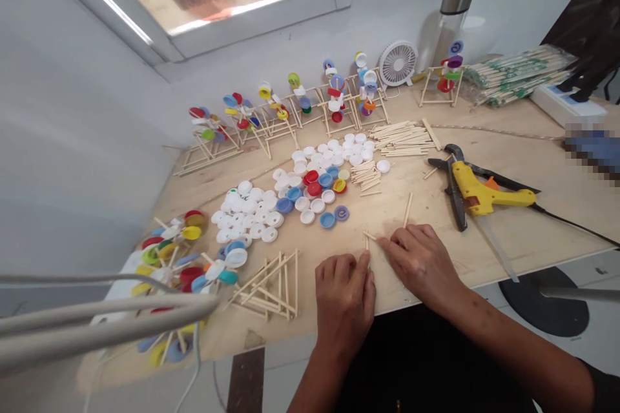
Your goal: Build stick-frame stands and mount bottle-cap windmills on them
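Note:
Near the table's front edge, my left hand is curled, with its index fingertip and thumb at the lower end of a short upright-lying wooden stick. My right hand pinches a second wooden stick, which crosses the top of the first at an angle. Whether the two sticks are joined cannot be made out. A third stick lies just beyond my right knuckles. To the left of my left hand are several sticks joined into triangular frames.
White bottle caps and coloured caps lie mid-table. Behind them are stick piles and finished cap wheels on stands. A yellow glue gun rests at right by black-handled cutters. Grey cables cross the left foreground.

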{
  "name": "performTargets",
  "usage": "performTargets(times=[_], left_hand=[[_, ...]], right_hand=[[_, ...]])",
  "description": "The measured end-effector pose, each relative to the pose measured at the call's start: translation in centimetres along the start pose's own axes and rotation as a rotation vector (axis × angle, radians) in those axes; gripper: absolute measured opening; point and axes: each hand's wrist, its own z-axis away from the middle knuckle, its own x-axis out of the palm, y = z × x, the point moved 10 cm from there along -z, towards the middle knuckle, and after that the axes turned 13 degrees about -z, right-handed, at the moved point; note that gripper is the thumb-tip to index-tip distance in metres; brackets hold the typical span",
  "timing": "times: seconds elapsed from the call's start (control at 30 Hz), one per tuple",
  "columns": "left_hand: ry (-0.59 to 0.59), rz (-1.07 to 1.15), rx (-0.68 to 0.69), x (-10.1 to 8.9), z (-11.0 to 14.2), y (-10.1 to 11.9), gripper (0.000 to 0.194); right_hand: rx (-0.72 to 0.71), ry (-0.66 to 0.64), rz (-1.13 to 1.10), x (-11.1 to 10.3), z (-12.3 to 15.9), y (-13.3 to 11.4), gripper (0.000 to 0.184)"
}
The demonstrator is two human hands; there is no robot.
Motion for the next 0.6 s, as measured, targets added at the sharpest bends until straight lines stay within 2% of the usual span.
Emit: performTargets(times=[0.1, 0.3, 0.43, 0.6], left_hand=[[0.007, 0.085, -0.038, -0.2, 0.2, -0.6, 0.028], [0.06, 0.385, -0.224, -1.2, 1.6, -3.1, 0.025], [0.038, 0.365, -0.241, -1.4, 2.4, -3.1, 0.021], [0.017, 0.274, -0.176, -1.5, 2.6, -2.2, 0.02]], right_hand=[[0.007, 0.058, -0.07, -0.9, 0.2, 0.3, 0.017], [0.091, 0.186, -0.217, -3.0, 1.7, 1.8, 0.018], [0.141, 0.206, -0.226, -3.7, 3.1, 2.6, 0.018], [0.177, 0.182, -0.234, -4.1, 4.2, 3.2, 0.017]])
